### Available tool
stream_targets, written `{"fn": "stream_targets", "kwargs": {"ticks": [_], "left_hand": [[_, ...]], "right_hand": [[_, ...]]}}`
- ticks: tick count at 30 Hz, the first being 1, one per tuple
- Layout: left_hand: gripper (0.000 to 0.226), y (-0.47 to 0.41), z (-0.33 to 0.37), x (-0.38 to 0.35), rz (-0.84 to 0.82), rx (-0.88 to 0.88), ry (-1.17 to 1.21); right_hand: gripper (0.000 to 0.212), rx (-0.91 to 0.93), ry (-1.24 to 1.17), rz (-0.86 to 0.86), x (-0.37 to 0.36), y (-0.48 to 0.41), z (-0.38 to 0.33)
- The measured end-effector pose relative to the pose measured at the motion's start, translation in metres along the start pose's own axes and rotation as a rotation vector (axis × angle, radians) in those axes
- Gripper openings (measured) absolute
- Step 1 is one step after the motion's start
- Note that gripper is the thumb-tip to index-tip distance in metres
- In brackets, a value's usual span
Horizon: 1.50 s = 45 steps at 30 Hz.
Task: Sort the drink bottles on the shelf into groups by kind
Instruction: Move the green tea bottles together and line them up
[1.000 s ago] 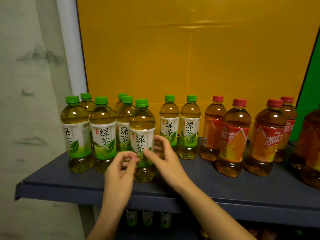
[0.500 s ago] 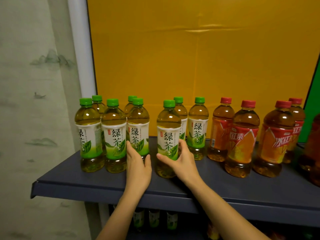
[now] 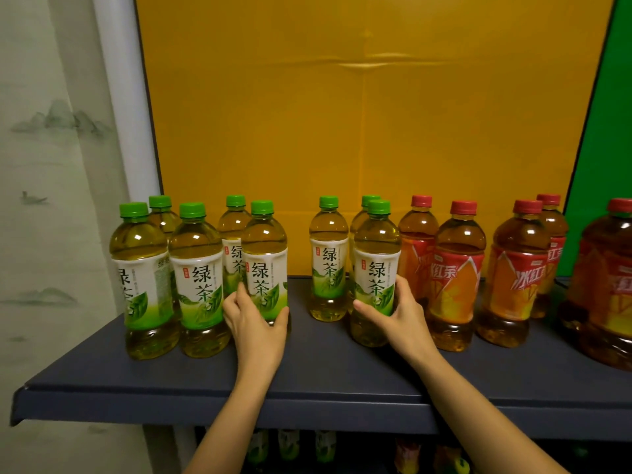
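My left hand [image 3: 254,325] grips the left green tea bottle [image 3: 265,265] low down, at eleven o'clock on the dark shelf [image 3: 325,374]. My right hand [image 3: 402,316] curls round the right green tea bottle [image 3: 376,265] at one o'clock. The other green-capped bottles [image 3: 196,268] stand at ten o'clock and the red-capped bottles [image 3: 458,268] at two o'clock.

Eight upright green-capped tea bottles [image 3: 196,278] stand left on the shelf [image 3: 325,374], red-capped tea bottles [image 3: 458,278] right.
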State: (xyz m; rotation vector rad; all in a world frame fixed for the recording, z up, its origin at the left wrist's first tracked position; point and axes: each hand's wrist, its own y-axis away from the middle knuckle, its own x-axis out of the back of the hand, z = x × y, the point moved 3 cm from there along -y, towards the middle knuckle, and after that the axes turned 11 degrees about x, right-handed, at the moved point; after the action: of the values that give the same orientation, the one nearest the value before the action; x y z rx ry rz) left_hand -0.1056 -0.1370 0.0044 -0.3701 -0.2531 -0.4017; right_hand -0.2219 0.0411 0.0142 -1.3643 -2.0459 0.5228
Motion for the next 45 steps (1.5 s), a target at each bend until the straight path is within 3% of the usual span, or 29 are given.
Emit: {"fn": "stream_targets", "kwargs": {"ticks": [3, 10, 15, 26, 36, 38, 41, 45], "left_hand": [[0.076, -0.003, -0.001, -0.002, -0.086, -0.003, 0.065], [0.062, 0.003, 0.002, -0.014, -0.478, -0.065, 0.296], [0.064, 0.010, 0.010, -0.032, -0.552, -0.123, 0.253], [0.053, 0.012, 0.020, -0.050, -0.400, -0.257, 0.091], [0.075, 0.019, 0.019, -0.040, -0.338, -0.318, -0.006], [0.066, 0.019, 0.015, -0.025, -0.256, -0.354, -0.002], [0.036, 0.017, 0.010, 0.006, -0.036, -0.468, 0.084], [0.022, 0.012, -0.002, 0.044, 0.266, -0.514, 0.078]], "right_hand": [[0.071, -0.007, 0.019, 0.013, 0.000, 0.000, 0.003], [0.070, 0.016, 0.118, 0.063, 0.002, 0.002, 0.010], [0.074, 0.019, 0.097, 0.072, 0.002, 0.003, 0.012], [0.071, 0.042, 0.143, 0.084, 0.004, 0.003, 0.012], [0.080, 0.117, 0.304, 0.130, 0.005, 0.015, -0.004], [0.074, 0.189, 0.343, 0.216, 0.006, 0.026, -0.016], [0.058, 0.312, 0.395, 0.315, 0.006, 0.039, -0.034], [0.033, 0.399, 0.263, 0.196, -0.008, 0.041, -0.057]]}}
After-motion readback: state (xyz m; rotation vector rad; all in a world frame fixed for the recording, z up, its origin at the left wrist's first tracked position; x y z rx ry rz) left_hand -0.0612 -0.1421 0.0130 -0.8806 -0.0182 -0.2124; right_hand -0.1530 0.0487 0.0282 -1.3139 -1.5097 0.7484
